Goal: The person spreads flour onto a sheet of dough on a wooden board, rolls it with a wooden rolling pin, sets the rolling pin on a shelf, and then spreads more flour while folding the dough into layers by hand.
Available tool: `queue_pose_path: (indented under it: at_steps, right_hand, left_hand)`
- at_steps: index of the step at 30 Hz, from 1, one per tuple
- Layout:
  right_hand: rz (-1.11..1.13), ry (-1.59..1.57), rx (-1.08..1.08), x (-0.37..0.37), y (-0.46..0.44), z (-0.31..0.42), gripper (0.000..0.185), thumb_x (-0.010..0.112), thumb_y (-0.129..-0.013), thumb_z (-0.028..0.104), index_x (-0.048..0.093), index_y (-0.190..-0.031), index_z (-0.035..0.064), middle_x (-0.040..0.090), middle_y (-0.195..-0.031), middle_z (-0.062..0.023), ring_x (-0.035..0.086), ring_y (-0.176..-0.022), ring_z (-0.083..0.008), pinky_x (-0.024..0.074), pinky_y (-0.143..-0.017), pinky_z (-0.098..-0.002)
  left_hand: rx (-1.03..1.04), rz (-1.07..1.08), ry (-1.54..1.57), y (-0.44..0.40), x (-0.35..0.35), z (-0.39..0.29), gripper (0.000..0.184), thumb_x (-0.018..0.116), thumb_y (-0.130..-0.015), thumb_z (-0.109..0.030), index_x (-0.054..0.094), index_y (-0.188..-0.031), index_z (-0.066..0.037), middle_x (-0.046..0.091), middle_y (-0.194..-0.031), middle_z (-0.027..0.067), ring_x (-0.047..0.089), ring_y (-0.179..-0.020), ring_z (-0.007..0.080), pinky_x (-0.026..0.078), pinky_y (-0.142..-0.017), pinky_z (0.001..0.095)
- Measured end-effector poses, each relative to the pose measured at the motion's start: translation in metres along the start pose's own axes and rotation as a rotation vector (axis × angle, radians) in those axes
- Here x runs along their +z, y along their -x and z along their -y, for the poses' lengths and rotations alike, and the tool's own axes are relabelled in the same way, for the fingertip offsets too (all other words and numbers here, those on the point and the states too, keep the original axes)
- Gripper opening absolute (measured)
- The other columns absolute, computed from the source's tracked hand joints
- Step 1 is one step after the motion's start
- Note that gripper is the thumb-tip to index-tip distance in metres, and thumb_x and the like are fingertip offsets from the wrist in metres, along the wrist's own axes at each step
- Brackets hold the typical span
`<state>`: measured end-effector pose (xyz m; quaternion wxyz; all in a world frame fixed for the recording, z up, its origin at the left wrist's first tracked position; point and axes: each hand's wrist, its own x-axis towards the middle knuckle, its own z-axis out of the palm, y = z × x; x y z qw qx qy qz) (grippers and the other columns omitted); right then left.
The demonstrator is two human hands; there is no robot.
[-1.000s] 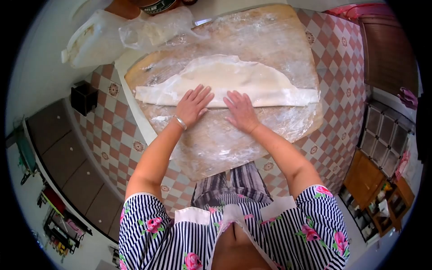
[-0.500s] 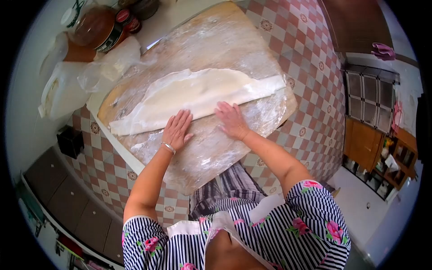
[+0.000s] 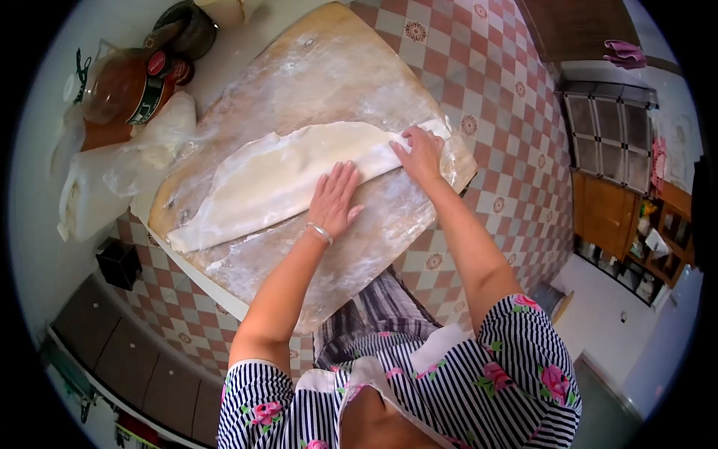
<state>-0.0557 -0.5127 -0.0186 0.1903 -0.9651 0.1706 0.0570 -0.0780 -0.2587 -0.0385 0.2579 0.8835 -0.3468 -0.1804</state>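
A large, thin sheet of dough (image 3: 273, 172) lies on a floured wooden board (image 3: 340, 60), its near edge folded over into a long straight strip. My left hand (image 3: 335, 200), with a silver bangle at the wrist, rests flat and open on that near edge, about mid-length. At the dough's right end, my right hand (image 3: 421, 156) has its fingers bent and the thumb against the edge, gripping the dough there. Part of that end is hidden beneath the fingers.
Left of the board are a thin plastic bag (image 3: 153, 142), a big jar with brown contents (image 3: 116, 86), a small red-lidded jar (image 3: 158, 63) and a dark mortar (image 3: 187, 34). A black bin (image 3: 118, 263) stands on the checkered floor (image 3: 490, 161).
My right hand has moved right and up to the dough's end, its fingers now bent on it. My left hand has slid right along the near edge. The view has shifted slightly.
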Motion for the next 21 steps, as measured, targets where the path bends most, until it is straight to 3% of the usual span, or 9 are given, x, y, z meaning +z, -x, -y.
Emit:
queue_pose_path:
  at_steps: [2, 5, 8, 11, 14, 17, 21]
  right_hand:
    - [-0.06, -0.01, -0.078, 0.006, -0.004, -0.008, 0.028, 0.074, -0.079, 0.031, 0.065, -0.098, 0.013, 0.062, -0.1, -0.0059, 0.055, -0.1, -0.0255, 0.0331, -0.089, -0.0401]
    - [-0.033, -0.068, -0.015, 0.007, -0.006, -0.006, 0.026, 0.075, -0.078, 0.033, 0.066, -0.093, 0.0134, 0.064, -0.093, -0.0064, 0.057, -0.096, -0.0248, 0.0332, -0.088, -0.0401]
    - [0.153, -0.045, 0.038, -0.002, -0.01, 0.003, 0.025, 0.074, -0.079, 0.032, 0.066, -0.089, 0.0114, 0.065, -0.087, -0.0063, 0.058, -0.094, -0.0241, 0.0336, -0.088, -0.0396]
    - [0.024, -0.083, -0.187, 0.012, -0.011, -0.009, 0.023, 0.074, -0.079, 0.031, 0.067, -0.085, 0.0104, 0.066, -0.088, -0.0054, 0.058, -0.092, -0.0238, 0.0339, -0.088, -0.0407]
    - [-0.099, -0.146, -0.238, 0.017, -0.018, -0.013, 0.023, 0.073, -0.079, 0.03, 0.066, -0.089, 0.0106, 0.065, -0.088, -0.0053, 0.057, -0.093, -0.0247, 0.034, -0.089, -0.0417]
    - [-0.225, -0.018, -0.311, 0.021, -0.017, -0.007, 0.025, 0.074, -0.076, 0.028, 0.066, -0.092, 0.0118, 0.063, -0.088, -0.0056, 0.056, -0.093, -0.0255, 0.034, -0.088, -0.0422]
    - [-0.081, -0.049, -0.444, 0.031, -0.024, 0.01, 0.025, 0.074, -0.076, 0.024, 0.067, -0.097, 0.0117, 0.063, -0.089, -0.0094, 0.058, -0.091, -0.0281, 0.0357, -0.09, -0.0423]
  left_hand:
    - [0.004, 0.008, 0.0, -0.009, 0.001, -0.004, 0.077, 0.056, -0.087, -0.041, 0.028, -0.151, -0.008, 0.022, -0.16, 0.009, 0.018, -0.148, 0.0298, 0.017, -0.118, 0.0488]
    - [-0.014, 0.028, -0.016, -0.016, 0.001, -0.007, 0.077, 0.057, -0.087, -0.04, 0.027, -0.151, -0.009, 0.022, -0.16, 0.0087, 0.018, -0.148, 0.0295, 0.017, -0.118, 0.0485]
    - [-0.031, 0.038, -0.02, -0.02, 0.005, -0.004, 0.076, 0.057, -0.087, -0.04, 0.028, -0.151, -0.011, 0.022, -0.16, 0.0087, 0.018, -0.148, 0.029, 0.017, -0.118, 0.0482]
    - [-0.048, 0.049, -0.079, -0.021, 0.008, -0.004, 0.076, 0.063, -0.086, -0.038, 0.031, -0.15, -0.013, 0.023, -0.159, 0.0076, 0.02, -0.147, 0.0278, 0.02, -0.117, 0.0479]
    - [-0.07, 0.022, -0.127, -0.028, 0.011, -0.002, 0.075, 0.06, -0.087, -0.037, 0.029, -0.151, -0.013, 0.023, -0.16, 0.0086, 0.018, -0.148, 0.0303, 0.017, -0.117, 0.0496]
    - [-0.078, 0.003, -0.068, -0.024, 0.006, 0.008, 0.075, 0.061, -0.087, -0.036, 0.031, -0.151, -0.012, 0.022, -0.159, 0.0112, 0.018, -0.147, 0.0328, 0.017, -0.117, 0.0501]
    - [-0.242, -0.234, -0.091, 0.034, -0.017, 0.044, 0.075, 0.065, -0.084, -0.036, 0.034, -0.148, -0.013, 0.023, -0.158, 0.0146, 0.019, -0.145, 0.0387, 0.02, -0.116, 0.052]
